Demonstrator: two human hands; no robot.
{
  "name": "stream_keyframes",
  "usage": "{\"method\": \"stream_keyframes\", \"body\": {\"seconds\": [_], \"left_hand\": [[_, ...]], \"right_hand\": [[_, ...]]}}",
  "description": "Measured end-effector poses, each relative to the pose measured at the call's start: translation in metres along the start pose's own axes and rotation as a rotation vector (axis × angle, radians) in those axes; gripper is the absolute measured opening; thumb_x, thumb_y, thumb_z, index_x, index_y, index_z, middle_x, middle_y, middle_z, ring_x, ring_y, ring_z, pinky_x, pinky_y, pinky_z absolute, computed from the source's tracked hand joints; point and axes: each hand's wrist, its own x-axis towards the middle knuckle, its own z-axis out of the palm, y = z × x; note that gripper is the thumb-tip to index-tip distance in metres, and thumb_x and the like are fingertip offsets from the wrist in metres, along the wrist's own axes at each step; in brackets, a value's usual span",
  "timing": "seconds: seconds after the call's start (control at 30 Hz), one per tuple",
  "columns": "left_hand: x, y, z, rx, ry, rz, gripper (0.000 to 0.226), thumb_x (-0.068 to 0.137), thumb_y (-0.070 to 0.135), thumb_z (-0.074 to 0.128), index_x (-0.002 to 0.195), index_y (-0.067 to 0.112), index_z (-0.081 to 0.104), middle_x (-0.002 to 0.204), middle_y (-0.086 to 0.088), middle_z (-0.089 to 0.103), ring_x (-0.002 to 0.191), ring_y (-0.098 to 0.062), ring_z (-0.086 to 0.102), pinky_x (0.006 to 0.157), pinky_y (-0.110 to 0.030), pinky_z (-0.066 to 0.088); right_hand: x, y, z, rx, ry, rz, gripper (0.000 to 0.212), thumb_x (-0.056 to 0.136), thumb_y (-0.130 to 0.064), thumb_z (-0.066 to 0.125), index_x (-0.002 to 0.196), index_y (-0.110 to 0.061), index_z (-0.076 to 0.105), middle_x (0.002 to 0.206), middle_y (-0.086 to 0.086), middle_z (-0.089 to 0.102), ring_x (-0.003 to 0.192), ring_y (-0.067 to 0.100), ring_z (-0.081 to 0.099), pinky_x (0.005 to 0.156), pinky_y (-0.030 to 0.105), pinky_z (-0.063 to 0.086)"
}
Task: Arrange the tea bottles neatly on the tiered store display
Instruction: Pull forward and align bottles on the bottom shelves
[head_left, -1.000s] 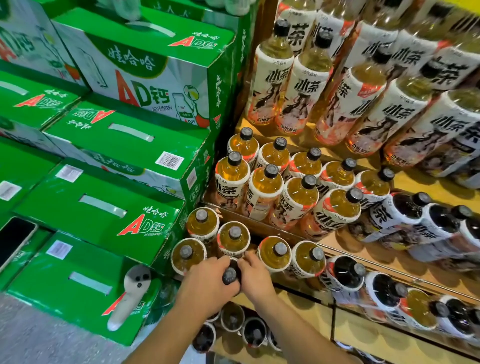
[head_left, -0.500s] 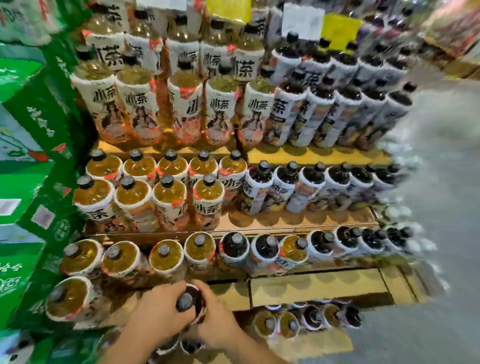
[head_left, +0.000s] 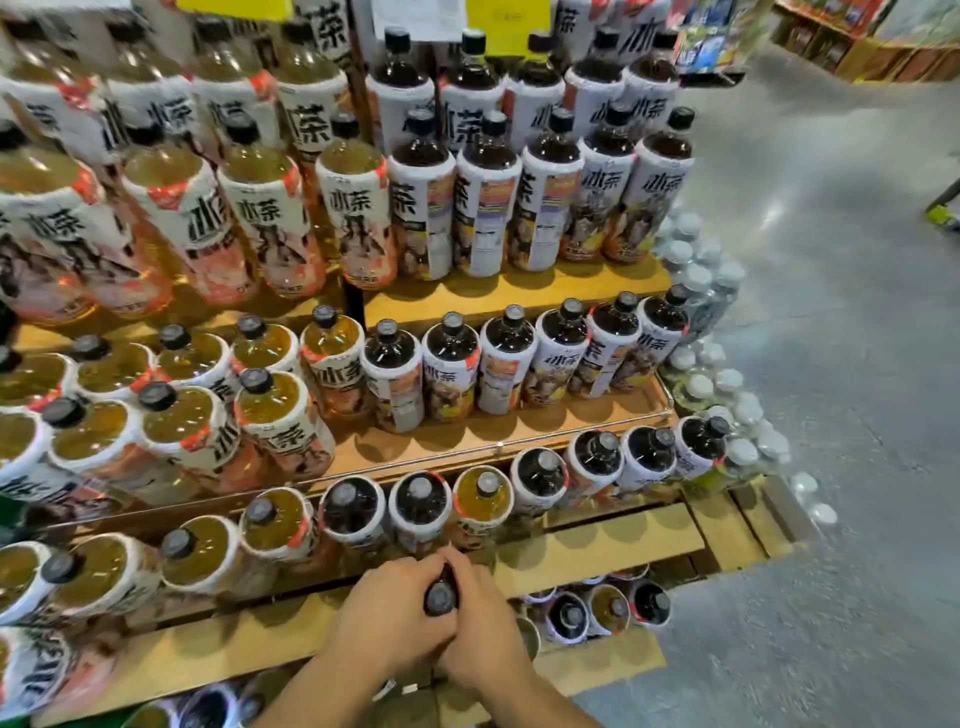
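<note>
A person's left hand (head_left: 384, 618) and right hand (head_left: 483, 634) stay clamped together round a dark-capped tea bottle (head_left: 440, 597) at the wooden display's (head_left: 597, 545) lower front tier. The view has swung right, off the green cartons, so its slot probably lies among the dark teas (head_left: 353, 506).

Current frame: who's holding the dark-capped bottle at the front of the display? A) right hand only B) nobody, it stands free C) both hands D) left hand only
C: the left hand and the right hand both curl round the dark-capped bottle, with little more than its cap showing between them.
</note>
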Motion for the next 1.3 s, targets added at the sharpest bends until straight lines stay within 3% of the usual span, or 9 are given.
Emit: {"method": "stream_keyframes", "body": {"seconds": [0.17,0.3,0.4,0.47,0.53,0.7,0.87,1.07,1.3], "left_hand": [[0.043,0.037,-0.011,0.042,-0.002,-0.025,0.048,0.081,0.077,0.04,0.086,0.03,0.049,0.075,0.009,0.06,0.069,-0.01,0.058,0.059,-0.032,0.047],[0.084,0.058,-0.015,0.027,0.172,-0.232,0.047,0.091,0.055,0.052,0.121,0.023,0.035,0.089,0.003,0.064,0.079,-0.021,0.065,0.061,-0.035,0.054],[0.105,0.069,-0.006,0.093,0.147,-0.227,0.068,0.093,0.051,0.052,0.146,0.025,0.019,0.104,-0.002,0.067,0.088,-0.023,0.066,0.06,-0.034,0.051],[0.114,0.073,-0.002,0.169,0.092,-0.211,0.066,0.094,0.045,0.052,0.149,0.026,0.021,0.11,-0.004,0.066,0.096,-0.025,0.064,0.068,-0.037,0.053],[0.119,0.074,-0.003,0.207,0.053,-0.242,0.062,0.094,0.043,0.052,0.148,0.025,0.025,0.108,-0.004,0.066,0.096,-0.027,0.064,0.07,-0.039,0.053],[0.106,0.075,0.005,0.213,-0.007,-0.266,0.046,0.094,0.035,0.054,0.131,0.019,0.033,0.088,-0.002,0.058,0.082,-0.027,0.065,0.058,-0.036,0.047],[0.076,0.062,0.013,0.158,-0.034,-0.252,0.043,0.09,0.035,0.057,0.125,0.019,0.038,0.082,-0.001,0.061,0.072,-0.023,0.062,0.064,-0.038,0.055],[0.044,0.047,0.015,0.176,-0.011,-0.284,0.033,0.086,0.044,0.053,0.108,0.024,0.039,0.074,0.003,0.058,0.066,-0.021,0.059,0.055,-0.033,0.049],[0.01,0.033,0.021,0.117,-0.013,-0.345,0.028,0.088,0.042,0.053,0.096,0.023,0.034,0.065,0.004,0.053,0.054,-0.015,0.051,0.044,-0.03,0.035]], "right_hand": [[-0.001,0.042,-0.036,0.028,0.119,0.072,0.093,0.069,-0.049,0.076,0.148,-0.044,0.026,0.13,-0.005,0.048,0.122,0.019,0.053,0.1,0.033,0.048],[0.007,0.061,-0.061,0.045,0.068,0.151,0.108,0.069,-0.053,0.082,0.156,-0.034,0.021,0.147,-0.006,0.042,0.133,0.02,0.047,0.109,0.035,0.043],[0.016,0.07,-0.071,0.065,0.048,0.204,0.115,0.066,-0.053,0.085,0.157,-0.027,0.02,0.151,-0.008,0.043,0.136,0.019,0.046,0.111,0.036,0.041],[0.019,0.073,-0.074,0.07,0.033,0.216,0.108,0.063,-0.053,0.086,0.152,-0.028,0.03,0.145,-0.009,0.049,0.131,0.018,0.05,0.109,0.037,0.044],[0.022,0.077,-0.075,0.057,0.03,0.221,0.102,0.06,-0.054,0.086,0.145,-0.029,0.037,0.139,-0.01,0.052,0.126,0.017,0.053,0.105,0.038,0.047],[0.019,0.083,-0.078,0.046,0.033,0.199,0.082,0.059,-0.047,0.089,0.126,-0.033,0.044,0.125,-0.011,0.055,0.115,0.018,0.058,0.098,0.038,0.051],[0.007,0.092,-0.075,0.055,0.065,0.18,0.074,0.055,-0.044,0.089,0.113,-0.038,0.043,0.114,-0.014,0.058,0.107,0.016,0.062,0.092,0.038,0.055],[0.008,0.079,-0.077,0.072,0.12,0.166,0.085,0.061,-0.048,0.088,0.131,-0.031,0.042,0.123,-0.008,0.06,0.112,0.019,0.062,0.093,0.035,0.054],[0.036,0.041,-0.071,0.058,0.167,0.154,0.087,0.061,-0.047,0.089,0.132,-0.029,0.042,0.127,-0.004,0.057,0.117,0.022,0.061,0.097,0.039,0.054]]}}
